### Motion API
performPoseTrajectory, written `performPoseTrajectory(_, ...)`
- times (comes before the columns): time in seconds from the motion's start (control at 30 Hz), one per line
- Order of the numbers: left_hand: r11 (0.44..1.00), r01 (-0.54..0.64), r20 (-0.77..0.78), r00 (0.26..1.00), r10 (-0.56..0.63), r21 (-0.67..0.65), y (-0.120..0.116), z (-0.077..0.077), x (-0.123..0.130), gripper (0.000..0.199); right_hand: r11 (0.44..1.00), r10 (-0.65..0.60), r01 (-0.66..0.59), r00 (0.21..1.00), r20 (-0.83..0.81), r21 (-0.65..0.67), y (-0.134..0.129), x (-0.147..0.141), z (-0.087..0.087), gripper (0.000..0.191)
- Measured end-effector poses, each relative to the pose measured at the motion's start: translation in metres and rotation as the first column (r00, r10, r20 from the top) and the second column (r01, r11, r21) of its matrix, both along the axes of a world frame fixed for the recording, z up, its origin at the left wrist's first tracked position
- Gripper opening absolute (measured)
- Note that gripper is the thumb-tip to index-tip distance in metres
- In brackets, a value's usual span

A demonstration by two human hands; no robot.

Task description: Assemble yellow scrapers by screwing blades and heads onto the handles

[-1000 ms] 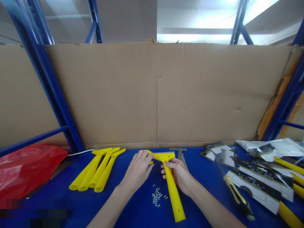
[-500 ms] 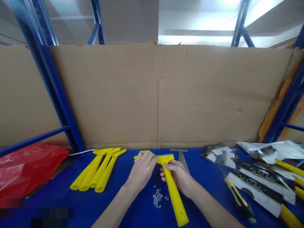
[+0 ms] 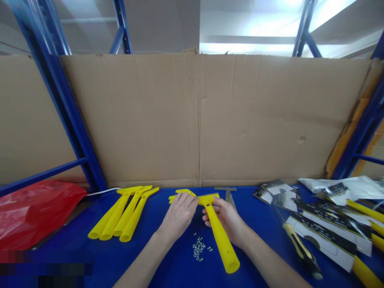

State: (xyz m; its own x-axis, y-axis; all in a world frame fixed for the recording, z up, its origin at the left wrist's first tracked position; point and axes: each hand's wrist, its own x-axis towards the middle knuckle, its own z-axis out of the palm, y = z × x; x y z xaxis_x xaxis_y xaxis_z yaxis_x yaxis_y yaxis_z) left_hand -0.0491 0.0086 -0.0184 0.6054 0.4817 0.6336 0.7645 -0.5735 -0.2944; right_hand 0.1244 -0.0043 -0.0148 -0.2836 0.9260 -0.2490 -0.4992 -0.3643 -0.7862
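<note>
In the head view, the yellow tool (image 3: 220, 236) slants toward the wearer, its top crosspiece pinched at one end by the left hand (image 3: 179, 214) and near the neck by the right hand (image 3: 229, 221); small nuts and screws (image 3: 197, 249) (loosely scattered) lie on the blue desk (image 3: 180, 272).

1 yellow T-shaped tool (image 3: 221, 238) held, plus 4 yellow handles (image 3: 126, 216) grouped L and at least 2 small yellow plates (image 3: 187, 192). Approx. 3 metal strips (image 3: 225, 189), and a pile of nuts & screws (image 3: 198, 248), min. a doz. pcs., exact no. too small to tell. R side: 1 screwdriver (image 3: 301, 249), approx. 4 yellow shafts (image 3: 366, 273), several overlapping black-and-white packets (image 3: 325, 238), qty unclear; far L: 1 red bag (image 3: 45, 212), 1 white cable (image 3: 103, 191).
</note>
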Motion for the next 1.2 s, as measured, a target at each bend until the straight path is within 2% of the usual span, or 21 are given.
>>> performPoseTrajectory(0.2, 0.987, 0.016, 0.129, 0.992, 0.005, -0.158, 0.004, -0.004, 0.001, 0.019, 0.999, 0.033, -0.033, 0.999, 0.002, 0.018, -0.005, 0.004, 0.005, 0.034)
performPoseTrajectory(0.3, 0.957, 0.004, 0.245, 0.967, 0.070, -0.289, 0.003, -0.003, 0.005, 0.019, 0.998, 0.003, -0.004, 1.000, 0.015, 0.067, -0.008, 0.004, 0.004, 0.032)
performPoseTrajectory(0.4, 0.910, 0.002, 0.371, 0.913, 0.167, -0.414, 0.001, 0.000, 0.010, 0.018, 0.996, -0.019, 0.011, 0.996, 0.090, 0.093, -0.008, 0.004, 0.002, 0.026)
performPoseTrajectory(0.5, 0.842, 0.068, 0.511, 0.819, 0.259, -0.535, 0.002, 0.002, 0.014, 0.017, 0.985, -0.052, 0.009, 0.968, 0.244, 0.174, -0.005, 0.002, -0.001, 0.028)
performPoseTrajectory(0.57, 0.782, 0.168, 0.611, 0.727, 0.312, -0.600, 0.004, 0.002, 0.015, 0.017, 0.967, -0.062, -0.044, 0.915, 0.399, 0.252, -0.004, -0.001, -0.005, 0.026)
performPoseTrajectory(0.63, 0.716, 0.300, 0.697, 0.625, 0.352, -0.630, 0.007, 0.001, 0.015, 0.018, 0.929, -0.088, -0.138, 0.820, 0.565, 0.344, -0.004, -0.005, -0.009, 0.022)
performPoseTrajectory(0.7, 0.647, 0.405, 0.741, 0.537, 0.404, -0.646, 0.010, -0.001, 0.014, 0.018, 0.854, -0.165, -0.257, 0.690, 0.705, 0.452, -0.007, -0.008, -0.011, 0.020)
performPoseTrajectory(0.77, 0.588, 0.458, 0.742, 0.476, 0.472, -0.667, 0.011, -0.002, 0.013, 0.017, 0.752, -0.270, -0.401, 0.537, 0.799, 0.524, -0.011, -0.010, -0.011, 0.023)
performPoseTrajectory(0.83, 0.547, 0.483, 0.730, 0.437, 0.526, -0.683, 0.011, -0.002, 0.012, 0.015, 0.680, -0.354, -0.518, 0.387, 0.851, 0.518, -0.015, -0.011, -0.009, 0.024)
performPoseTrajectory(0.93, 0.518, 0.508, 0.721, 0.400, 0.566, -0.689, 0.009, 0.002, 0.012, 0.012, 0.645, -0.418, -0.610, 0.222, 0.881, 0.460, -0.018, -0.011, -0.006, 0.022)
performPoseTrajectory(1.03, 0.506, 0.518, 0.715, 0.378, 0.588, -0.690, 0.007, 0.005, 0.013, 0.010, 0.632, -0.421, -0.645, 0.179, 0.889, 0.429, -0.018, -0.010, -0.005, 0.021)
performPoseTrajectory(1.2, 0.495, 0.521, 0.705, 0.362, 0.610, -0.696, 0.008, 0.005, 0.013, 0.008, 0.617, -0.389, -0.660, 0.218, 0.895, 0.429, -0.019, -0.008, -0.004, 0.023)
